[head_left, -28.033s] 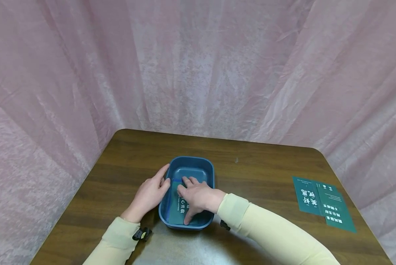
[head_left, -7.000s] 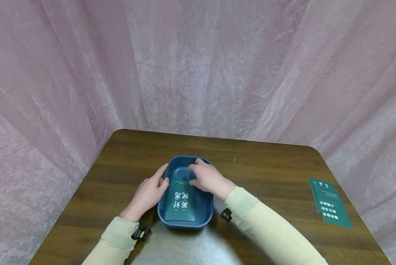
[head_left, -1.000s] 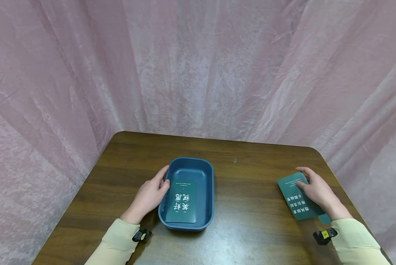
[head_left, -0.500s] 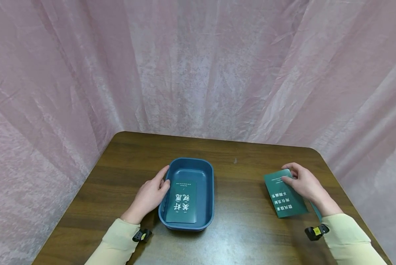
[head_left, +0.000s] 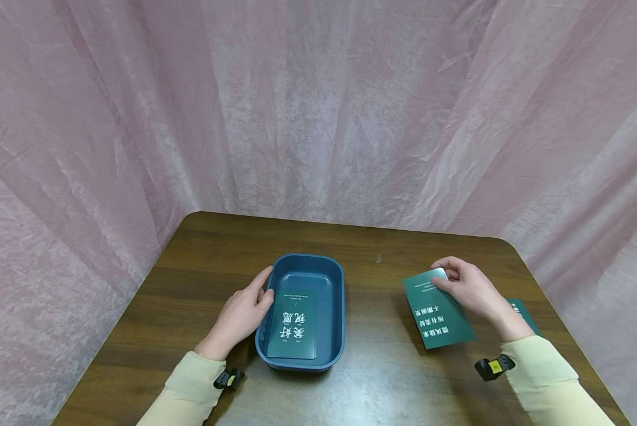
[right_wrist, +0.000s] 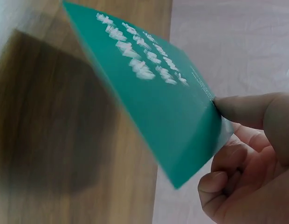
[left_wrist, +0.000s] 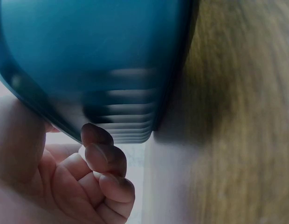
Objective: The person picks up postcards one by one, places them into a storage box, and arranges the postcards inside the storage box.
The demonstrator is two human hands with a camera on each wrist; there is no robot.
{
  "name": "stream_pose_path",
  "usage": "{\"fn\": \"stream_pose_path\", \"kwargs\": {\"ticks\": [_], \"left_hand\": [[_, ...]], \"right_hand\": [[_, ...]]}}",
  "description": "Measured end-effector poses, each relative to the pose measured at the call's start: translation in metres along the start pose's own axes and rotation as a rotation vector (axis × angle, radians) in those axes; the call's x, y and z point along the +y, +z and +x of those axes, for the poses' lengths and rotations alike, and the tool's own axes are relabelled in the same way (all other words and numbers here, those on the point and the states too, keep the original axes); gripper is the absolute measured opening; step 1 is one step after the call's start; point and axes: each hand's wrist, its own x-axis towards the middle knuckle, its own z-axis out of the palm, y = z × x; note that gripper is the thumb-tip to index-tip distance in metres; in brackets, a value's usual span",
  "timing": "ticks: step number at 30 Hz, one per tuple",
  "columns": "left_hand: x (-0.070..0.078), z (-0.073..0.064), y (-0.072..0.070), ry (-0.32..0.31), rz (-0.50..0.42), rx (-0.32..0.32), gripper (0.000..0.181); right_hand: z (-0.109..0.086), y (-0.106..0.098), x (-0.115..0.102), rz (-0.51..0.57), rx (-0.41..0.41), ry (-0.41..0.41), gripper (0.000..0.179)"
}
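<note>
My left hand (head_left: 240, 316) holds the left rim of a blue plastic tray (head_left: 336, 307); in the left wrist view its curled fingers (left_wrist: 107, 158) lie against the tray's ribbed outer wall (left_wrist: 65, 51). Inside the tray, toward its near left, lies a dark green card (head_left: 292, 325) with white writing. Off to the right, my right hand (head_left: 470, 290) pinches another green card (head_left: 430, 307) by its far corner, thumb on the printed face. The right wrist view shows this held card (right_wrist: 149, 102) tilted above the table, its shadow below.
One more green card (head_left: 523, 313) lies on the wooden table (head_left: 382, 367) by the right edge, partly hidden behind the right wrist. A pink curtain (head_left: 318, 118) hangs round the table's back and sides.
My right hand has carried the pinched card leftward and up off the table, uncovering part of the card beneath. The left hand and tray stay put. Seven seconds ago the right hand was in the tray.
</note>
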Motion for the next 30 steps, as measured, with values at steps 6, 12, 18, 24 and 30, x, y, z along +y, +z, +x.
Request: {"fn": "stream_pose_path", "kwargs": {"ticks": [6, 12, 18, 24, 30], "left_hand": [[-0.001, 0.0, 0.001, -0.001, 0.006, 0.001, 0.062], [-0.001, 0.002, 0.002, -0.013, 0.003, -0.003, 0.062], [0.0, 0.001, 0.001, -0.021, -0.003, -0.01, 0.062], [0.001, 0.001, 0.0, -0.026, -0.004, -0.015, 0.062], [0.001, 0.002, 0.001, -0.026, -0.007, -0.012, 0.062]], "right_hand": [[0.002, 0.006, -0.013, 0.057, -0.021, -0.036, 0.036], [0.006, 0.009, -0.023, 0.083, -0.052, -0.072, 0.038], [0.007, 0.01, -0.031, 0.17, -0.093, -0.077, 0.038], [0.008, 0.012, -0.042, 0.285, -0.153, -0.042, 0.041], [0.012, 0.018, -0.051, 0.344, -0.194, -0.043, 0.042]]}}
